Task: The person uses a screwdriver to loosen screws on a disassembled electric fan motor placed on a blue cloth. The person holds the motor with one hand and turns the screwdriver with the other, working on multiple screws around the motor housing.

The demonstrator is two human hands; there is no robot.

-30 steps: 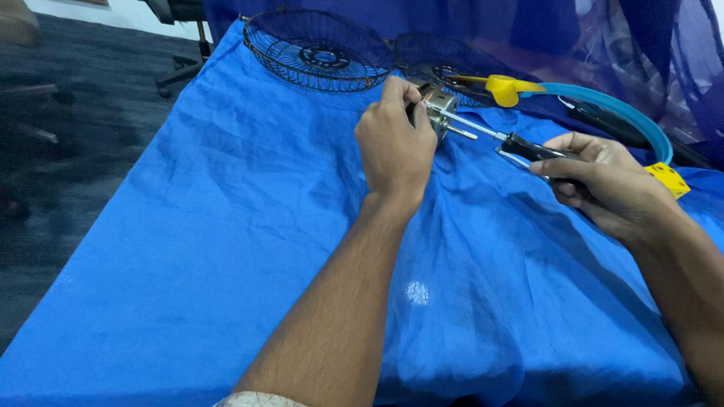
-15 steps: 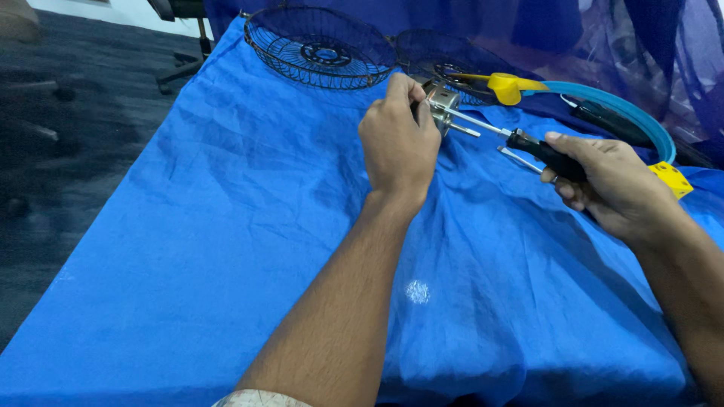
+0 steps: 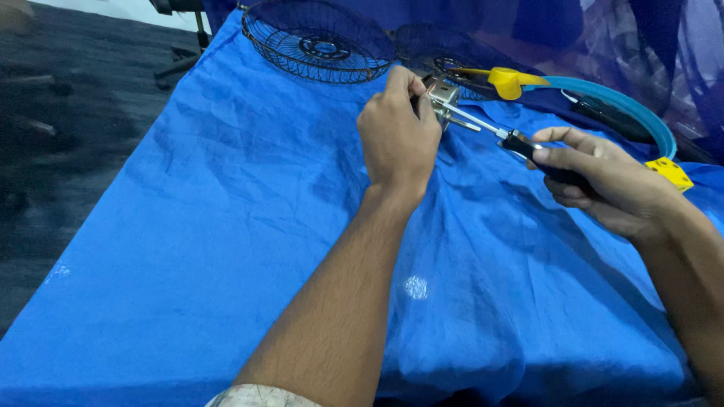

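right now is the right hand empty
No, the right hand grips a black-handled screwdriver whose shaft points at the small metal part that the left hand holds.

Place: a makeshift repair spot, it looks to me, more like a room at home or a small workshop than a factory.
Work surface: my table is covered with a creased blue cloth (image 3: 226,249).
Fan parts: a black wire fan guard (image 3: 317,41) lies at the far edge, a second one (image 3: 445,53) just right of it.
Tools: a screwdriver (image 3: 520,143) is in my right hand (image 3: 611,185).
Floor: dark, on the left (image 3: 68,136).
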